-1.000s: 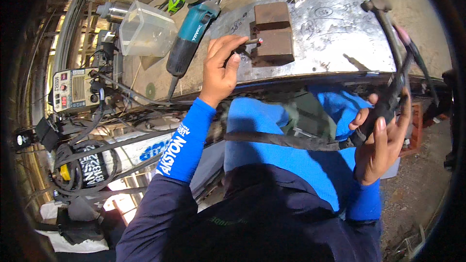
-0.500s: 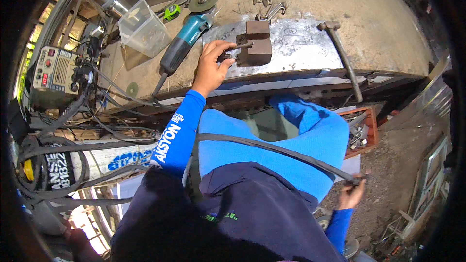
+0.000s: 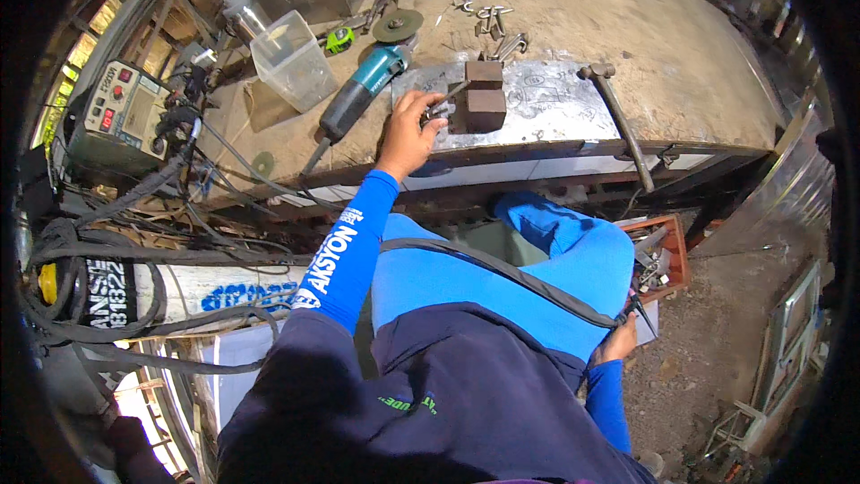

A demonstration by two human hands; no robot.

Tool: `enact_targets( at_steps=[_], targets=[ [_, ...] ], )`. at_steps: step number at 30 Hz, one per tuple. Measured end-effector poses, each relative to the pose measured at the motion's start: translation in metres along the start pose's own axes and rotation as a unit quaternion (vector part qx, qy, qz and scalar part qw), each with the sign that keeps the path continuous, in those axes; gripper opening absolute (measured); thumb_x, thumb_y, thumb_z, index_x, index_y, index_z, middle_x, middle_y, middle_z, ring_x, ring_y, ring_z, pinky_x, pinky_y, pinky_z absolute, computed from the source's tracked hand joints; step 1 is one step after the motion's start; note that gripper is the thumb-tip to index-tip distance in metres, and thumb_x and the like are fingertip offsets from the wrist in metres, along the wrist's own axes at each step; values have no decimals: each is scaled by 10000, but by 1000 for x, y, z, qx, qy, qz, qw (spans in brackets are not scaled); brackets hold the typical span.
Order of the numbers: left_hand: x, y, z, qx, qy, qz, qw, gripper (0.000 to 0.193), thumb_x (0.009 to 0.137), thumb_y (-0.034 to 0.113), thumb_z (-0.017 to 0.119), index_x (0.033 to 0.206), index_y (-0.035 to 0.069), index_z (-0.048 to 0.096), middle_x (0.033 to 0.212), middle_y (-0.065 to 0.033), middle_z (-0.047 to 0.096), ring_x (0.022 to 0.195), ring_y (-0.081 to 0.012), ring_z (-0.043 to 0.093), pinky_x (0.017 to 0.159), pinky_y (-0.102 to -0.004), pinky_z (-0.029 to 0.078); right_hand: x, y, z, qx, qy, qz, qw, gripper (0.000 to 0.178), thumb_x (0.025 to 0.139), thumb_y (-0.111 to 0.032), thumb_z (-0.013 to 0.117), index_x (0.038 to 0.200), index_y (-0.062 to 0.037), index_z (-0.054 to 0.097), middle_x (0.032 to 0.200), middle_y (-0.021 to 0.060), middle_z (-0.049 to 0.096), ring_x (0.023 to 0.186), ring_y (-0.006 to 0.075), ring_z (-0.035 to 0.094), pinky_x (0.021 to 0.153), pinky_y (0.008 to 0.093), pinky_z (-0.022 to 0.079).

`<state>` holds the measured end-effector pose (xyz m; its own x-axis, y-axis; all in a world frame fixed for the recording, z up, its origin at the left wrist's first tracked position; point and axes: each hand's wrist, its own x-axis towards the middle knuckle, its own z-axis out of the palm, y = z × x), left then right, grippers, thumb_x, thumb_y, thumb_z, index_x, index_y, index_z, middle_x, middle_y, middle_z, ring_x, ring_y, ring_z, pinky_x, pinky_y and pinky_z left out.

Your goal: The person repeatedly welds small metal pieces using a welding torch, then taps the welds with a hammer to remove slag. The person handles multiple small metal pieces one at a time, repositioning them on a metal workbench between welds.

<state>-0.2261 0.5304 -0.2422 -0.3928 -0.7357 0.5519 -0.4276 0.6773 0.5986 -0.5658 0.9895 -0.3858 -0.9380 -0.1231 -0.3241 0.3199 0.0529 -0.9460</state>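
Observation:
My left hand is at the near edge of the bench, fingers closed on a small metal piece. A thin metal rod sticks out past its fingertips toward two brown blocks. These blocks stand one behind the other on a marked, shiny metal plate. Beside my right thigh, my right hand is closed around a black welding torch. The torch's dark cable runs across my lap. Part of the grip is hidden by my leg.
An angle grinder lies left of the plate, near a clear plastic tub and green tape measure. A hammer overhangs the bench edge. Bent metal pieces lie behind. A welding machine and looped cables stand left; a red crate right.
My right hand has come in closer to my thigh with the torch, which now shows more clearly. My left hand stays by the blocks, still gripping the metal piece. The whole view has shifted slightly.

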Motion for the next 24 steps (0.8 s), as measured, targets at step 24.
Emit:
enact_targets(
  at_steps=[24],
  targets=[
    [272, 0, 87, 287, -210, -86, 931, 293, 894, 292, 828, 1040, 39, 853, 987, -211, 808, 900, -314, 786, 879, -427, 595, -11, -13, 7, -27, 55, 79, 995, 361, 1100, -284, 606, 1262, 32, 667, 1104, 59, 646, 976, 154, 583, 903, 326, 483]
  ],
)
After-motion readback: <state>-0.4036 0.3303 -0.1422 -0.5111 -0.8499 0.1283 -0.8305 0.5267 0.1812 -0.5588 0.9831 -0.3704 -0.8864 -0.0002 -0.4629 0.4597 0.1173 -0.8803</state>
